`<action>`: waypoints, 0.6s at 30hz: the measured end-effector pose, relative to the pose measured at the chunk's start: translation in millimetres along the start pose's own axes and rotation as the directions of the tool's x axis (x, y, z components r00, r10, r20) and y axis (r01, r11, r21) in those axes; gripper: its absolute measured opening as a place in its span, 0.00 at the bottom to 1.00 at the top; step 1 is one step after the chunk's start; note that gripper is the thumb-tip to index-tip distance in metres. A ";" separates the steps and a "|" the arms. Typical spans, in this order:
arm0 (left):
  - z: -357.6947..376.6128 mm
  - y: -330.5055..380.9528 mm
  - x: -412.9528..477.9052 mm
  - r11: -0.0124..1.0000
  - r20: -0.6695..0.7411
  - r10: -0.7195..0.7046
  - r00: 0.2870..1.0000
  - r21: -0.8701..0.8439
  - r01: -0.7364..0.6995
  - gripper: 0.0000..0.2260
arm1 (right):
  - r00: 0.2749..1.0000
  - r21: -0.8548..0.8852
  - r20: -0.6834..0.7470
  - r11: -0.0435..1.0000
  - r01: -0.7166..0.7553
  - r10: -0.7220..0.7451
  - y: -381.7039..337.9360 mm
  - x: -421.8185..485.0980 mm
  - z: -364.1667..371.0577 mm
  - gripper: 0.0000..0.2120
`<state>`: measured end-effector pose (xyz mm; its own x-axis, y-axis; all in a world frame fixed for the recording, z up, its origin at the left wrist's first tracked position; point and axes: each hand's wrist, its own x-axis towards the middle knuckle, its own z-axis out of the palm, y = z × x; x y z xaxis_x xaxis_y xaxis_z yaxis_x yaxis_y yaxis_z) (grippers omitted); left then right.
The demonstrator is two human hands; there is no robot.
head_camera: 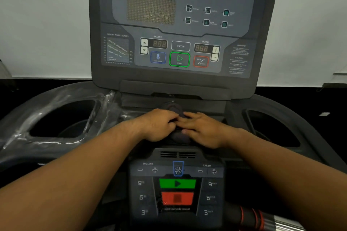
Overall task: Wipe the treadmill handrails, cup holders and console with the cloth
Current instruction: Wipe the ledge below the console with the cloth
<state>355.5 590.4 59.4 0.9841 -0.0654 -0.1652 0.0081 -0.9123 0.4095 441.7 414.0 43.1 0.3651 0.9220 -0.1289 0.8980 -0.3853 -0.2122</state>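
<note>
My cloth (173, 108) is dark, soft fabric, matt and rumpled. The console (176, 78) housing is matt grey plastic, its button panel (178, 50) smooth with a faint sheen. The left cup holder (56, 99) surround gleams, glossy and streaked; the right cup holder (281, 107) surround looks dull. The bar (289, 221) is silvery metal.

One camera sits on the person's head. It looks forward and down at the console (174, 24) from very close, so the console fills the middle. The white wall (37, 15) shows behind it on both sides.
</note>
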 end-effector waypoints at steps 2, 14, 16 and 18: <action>1.2 2.6 5.9 0.995 0.003 0.047 0.999 0.086 -0.047 0.21 | 0.984 0.135 -0.158 0.989 -0.064 0.086 11.4 -18.2 -4.2 0.22; 13.1 -18.6 18.8 0.928 0.269 0.179 0.946 0.272 -0.253 0.24 | 0.930 0.171 -0.229 0.952 -0.252 0.288 21.3 -48.6 24.7 0.22; 11.9 -35.4 9.4 0.947 0.232 0.176 0.957 0.226 -0.229 0.24 | 0.929 0.153 -0.225 0.953 -0.263 0.293 22.2 -50.5 22.6 0.23; 8.6 -56.2 -3.6 0.963 0.196 0.154 0.968 0.191 -0.192 0.24 | 0.933 0.137 -0.193 0.950 -0.281 0.304 21.4 -48.5 19.9 0.25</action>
<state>350.0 638.4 29.3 0.9196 -0.2830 -0.2726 -0.2149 -0.9430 0.2540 438.4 360.3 25.6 0.6613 0.7502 0.0023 0.7165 -0.6307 -0.2980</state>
